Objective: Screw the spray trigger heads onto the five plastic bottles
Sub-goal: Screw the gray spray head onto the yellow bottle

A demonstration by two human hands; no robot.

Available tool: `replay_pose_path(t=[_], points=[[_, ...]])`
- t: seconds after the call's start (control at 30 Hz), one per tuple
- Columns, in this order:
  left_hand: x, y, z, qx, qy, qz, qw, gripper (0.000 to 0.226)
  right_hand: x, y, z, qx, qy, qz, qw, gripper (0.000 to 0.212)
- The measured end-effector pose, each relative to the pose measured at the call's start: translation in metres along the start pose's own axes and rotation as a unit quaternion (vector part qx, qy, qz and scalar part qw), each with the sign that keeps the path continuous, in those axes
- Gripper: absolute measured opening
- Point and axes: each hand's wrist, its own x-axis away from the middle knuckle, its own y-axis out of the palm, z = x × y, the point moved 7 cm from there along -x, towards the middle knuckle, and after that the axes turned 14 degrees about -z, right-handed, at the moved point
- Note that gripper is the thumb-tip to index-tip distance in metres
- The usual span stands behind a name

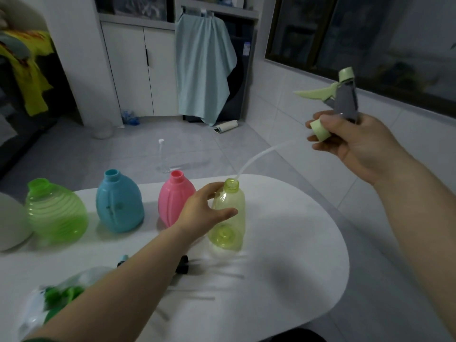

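Note:
A clear yellow-green bottle [230,218] stands uncapped on the white table [283,255]. My left hand [204,208] grips its shoulder. My right hand [350,141] holds a grey and pale green spray trigger head [343,102] up in the air to the right. Its long white tube [261,156] curves down, and the tube's tip is at the bottle's mouth. To the left, a pink bottle [172,198], a blue bottle [118,203] and a ribbed green bottle [55,213] stand in a row, all open-necked.
More trigger heads and loose tubes [182,265] lie near my left forearm, with a plastic bag of green parts [56,297] at the lower left. A pale round object [11,223] sits at the table's left edge. A clear bottle [164,156] stands on the tiled floor beyond.

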Motion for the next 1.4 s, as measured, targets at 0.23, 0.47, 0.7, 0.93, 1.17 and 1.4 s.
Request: replay_pose_path(t=[0.23,0.47,0.7,0.93,1.17,1.4], points=[[0.008,0.006,0.004,-0.001,0.016,-0.006,1.0,0.06,-0.016,0.038,0.026,0.145,0.054,-0.052,0.987,0.009],[0.012,0.007,0.003,0.005,0.033,-0.013,0.999,0.064,-0.023,0.084,0.065,0.252,0.106,-0.139,0.952,0.018],[0.01,0.008,-0.001,0.018,0.032,-0.025,0.999,0.064,-0.03,0.095,0.069,0.278,0.153,-0.216,0.923,0.012],[0.008,0.008,-0.005,0.022,0.03,-0.028,0.999,0.065,-0.032,0.103,0.065,0.323,0.173,-0.288,0.885,0.022],[0.008,0.009,-0.005,0.017,0.03,-0.026,0.999,0.065,-0.039,0.108,0.054,0.414,0.127,-0.249,0.866,0.026],[0.007,0.01,-0.007,0.019,0.023,-0.026,0.999,0.067,-0.036,0.118,0.049,0.44,0.132,-0.308,0.833,0.024]])
